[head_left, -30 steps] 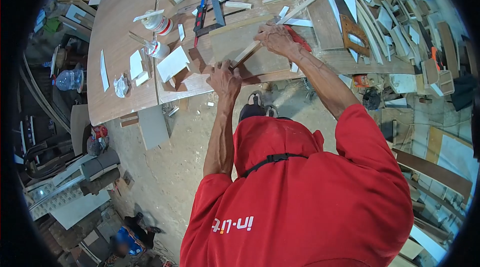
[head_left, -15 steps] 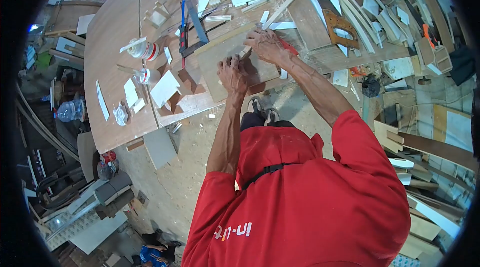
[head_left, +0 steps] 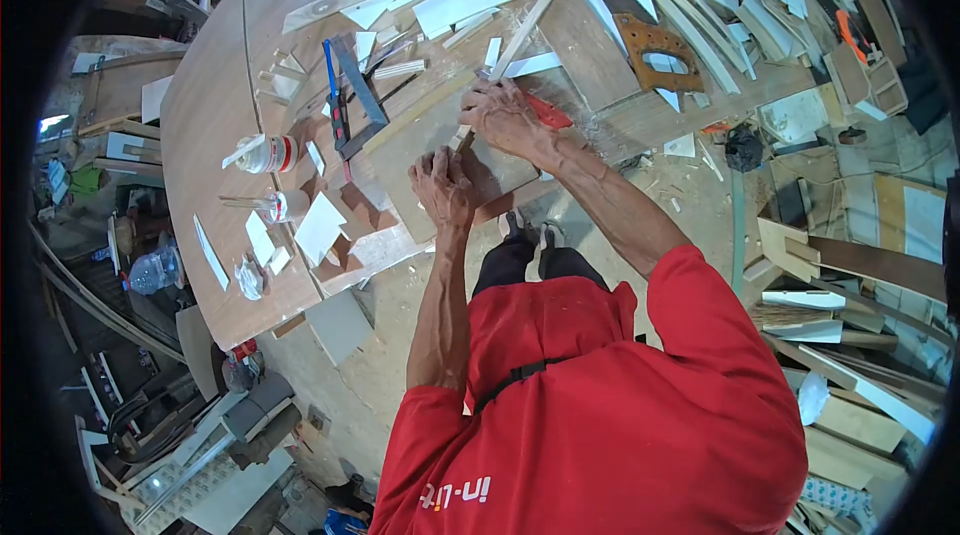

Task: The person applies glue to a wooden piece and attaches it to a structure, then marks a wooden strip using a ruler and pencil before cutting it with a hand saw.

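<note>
My left hand rests with curled fingers at the near end of a small wood strip. My right hand is closed over the strip's other end, its fingers bunched together. Most of the strip is hidden under the two hands. Beneath them lies a flat board on the workbench, with a long thin batten along its far side. Just right of my right hand lies a red object, partly covered by the wrist, so its kind cannot be made out.
A handsaw with a wooden handle lies at the upper right. Left of the board are a metal square, a white jar and a tub with sticks. White offcuts cover the bench's far side.
The camera's view has shifted, so the bench appears slightly farther left. Both hands stay on the wood strip in nearly the same pose.
</note>
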`<state>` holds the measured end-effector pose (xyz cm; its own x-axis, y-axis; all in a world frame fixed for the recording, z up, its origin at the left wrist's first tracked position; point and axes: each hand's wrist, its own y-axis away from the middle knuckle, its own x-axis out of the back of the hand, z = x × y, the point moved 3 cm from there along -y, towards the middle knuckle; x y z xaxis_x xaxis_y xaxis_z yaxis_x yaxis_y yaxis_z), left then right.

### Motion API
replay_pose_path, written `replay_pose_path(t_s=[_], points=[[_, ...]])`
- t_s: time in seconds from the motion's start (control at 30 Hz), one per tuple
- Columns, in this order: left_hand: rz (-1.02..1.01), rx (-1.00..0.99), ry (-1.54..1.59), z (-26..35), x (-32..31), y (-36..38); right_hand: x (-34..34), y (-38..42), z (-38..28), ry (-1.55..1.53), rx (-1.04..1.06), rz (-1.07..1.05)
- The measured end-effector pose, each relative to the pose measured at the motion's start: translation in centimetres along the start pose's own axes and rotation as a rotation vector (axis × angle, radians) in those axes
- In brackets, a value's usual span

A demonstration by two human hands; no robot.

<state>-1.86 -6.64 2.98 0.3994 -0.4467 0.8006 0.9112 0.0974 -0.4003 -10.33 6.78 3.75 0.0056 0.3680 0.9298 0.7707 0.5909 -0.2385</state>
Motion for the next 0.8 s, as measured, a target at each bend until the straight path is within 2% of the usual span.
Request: replay_pose_path(t_s=[0.8], points=[[-0.016, 0.049, 0.015, -0.25, -0.01, 0.25, 0.03, 0.02, -0.11, 0.052, 0.020, -0.026]])
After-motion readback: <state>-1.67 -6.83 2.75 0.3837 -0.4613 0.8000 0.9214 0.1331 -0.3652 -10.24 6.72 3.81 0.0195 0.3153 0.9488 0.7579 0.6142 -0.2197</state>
